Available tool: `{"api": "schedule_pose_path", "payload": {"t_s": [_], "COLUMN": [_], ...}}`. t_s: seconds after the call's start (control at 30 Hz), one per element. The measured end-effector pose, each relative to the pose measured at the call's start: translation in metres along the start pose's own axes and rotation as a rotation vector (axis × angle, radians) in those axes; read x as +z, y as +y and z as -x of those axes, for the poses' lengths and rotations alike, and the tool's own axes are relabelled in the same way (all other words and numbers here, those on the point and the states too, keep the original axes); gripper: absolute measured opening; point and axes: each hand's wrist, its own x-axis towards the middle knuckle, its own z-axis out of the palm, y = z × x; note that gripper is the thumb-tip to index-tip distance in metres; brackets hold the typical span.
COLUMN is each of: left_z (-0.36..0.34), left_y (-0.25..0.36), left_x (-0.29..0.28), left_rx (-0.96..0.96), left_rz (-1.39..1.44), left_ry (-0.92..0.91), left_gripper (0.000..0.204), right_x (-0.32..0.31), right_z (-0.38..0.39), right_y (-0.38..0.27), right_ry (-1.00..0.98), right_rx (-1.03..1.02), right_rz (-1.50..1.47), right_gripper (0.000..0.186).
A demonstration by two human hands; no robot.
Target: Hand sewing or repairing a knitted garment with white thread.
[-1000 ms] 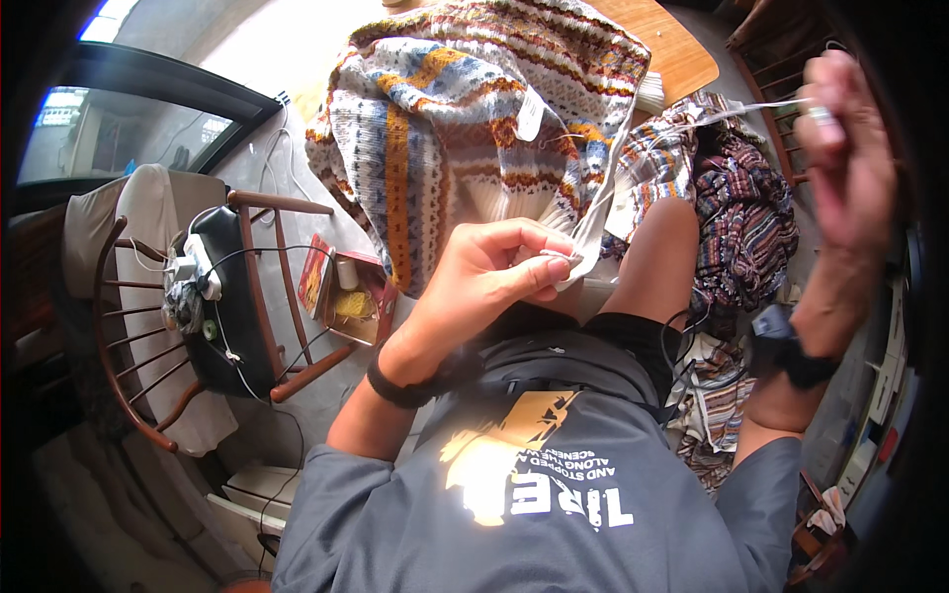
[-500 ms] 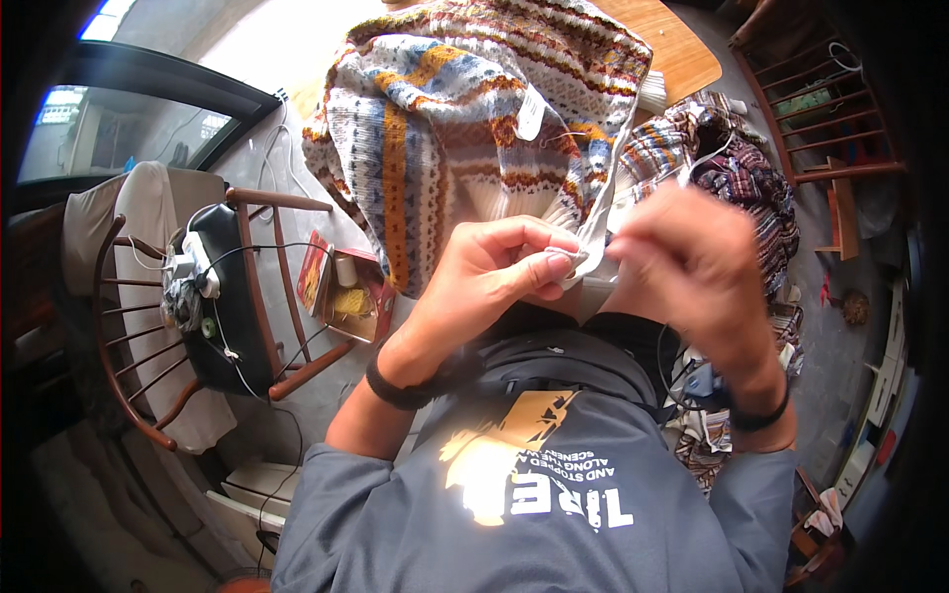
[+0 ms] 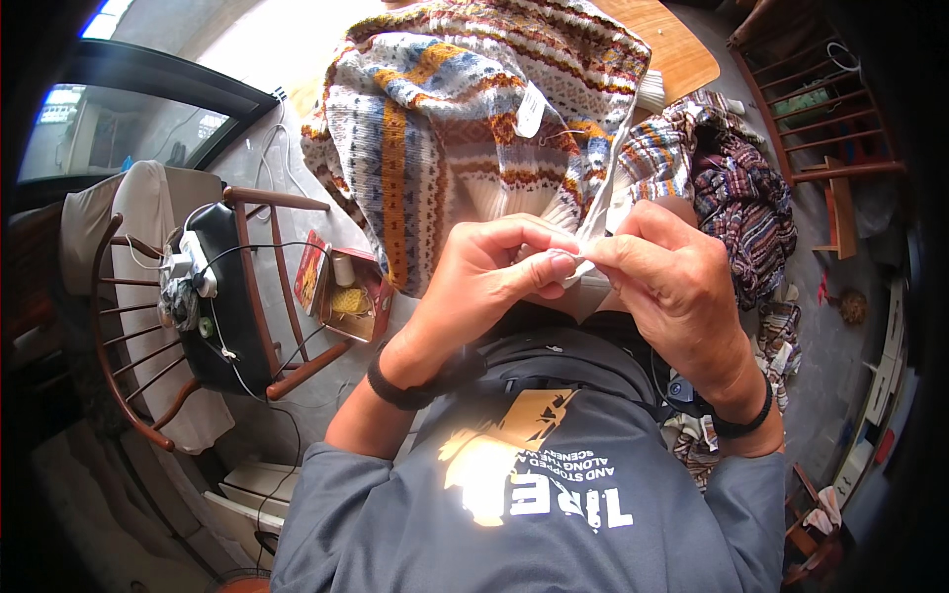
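A patterned knitted sweater (image 3: 425, 148) in white, orange, blue and brown spreads over the table and hangs toward my lap, with a white tag (image 3: 530, 111) on it. A narrow white band (image 3: 601, 212) along its right edge runs down to my fingers. My left hand (image 3: 494, 267) pinches the end of this band between thumb and forefinger. Close against it, my right hand (image 3: 667, 282) is closed in a pinch at the same spot. Whatever lies between the right fingertips is too small to make out.
At left stands a wooden chair (image 3: 282, 287) with a power strip (image 3: 198, 262) and cables on its black seat. A box (image 3: 361, 306) holds a thread spool and yellow material. More knitwear (image 3: 746, 217) is heaped at right, near a slatted wooden rack (image 3: 820, 109). The wooden tabletop (image 3: 682, 54) shows behind.
My right hand, raised and blurred to the right before, has come down and left to meet the left fingertips. The left hand keeps its pinch in nearly the same place.
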Motion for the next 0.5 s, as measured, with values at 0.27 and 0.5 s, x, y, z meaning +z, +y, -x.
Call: {"api": "schedule_pose_path", "payload": {"t_s": [0.27, 0.5], "left_z": [0.0008, 0.0015], "left_y": [-0.0017, -0.0023], "left_x": [-0.0002, 0.0000], "left_rx": [0.019, 0.017], "left_rz": [-0.009, -0.021], "left_ry": [-0.005, -0.008], "left_gripper": [0.020, 0.020], "right_x": [-0.0002, -0.0001], "right_z": [0.0002, 0.0012], "right_y": [-0.0043, -0.0086], "right_ry": [0.012, 0.000], "right_rx": [-0.019, -0.020], "right_rz": [0.064, 0.094], "right_gripper": [0.015, 0.012]}}
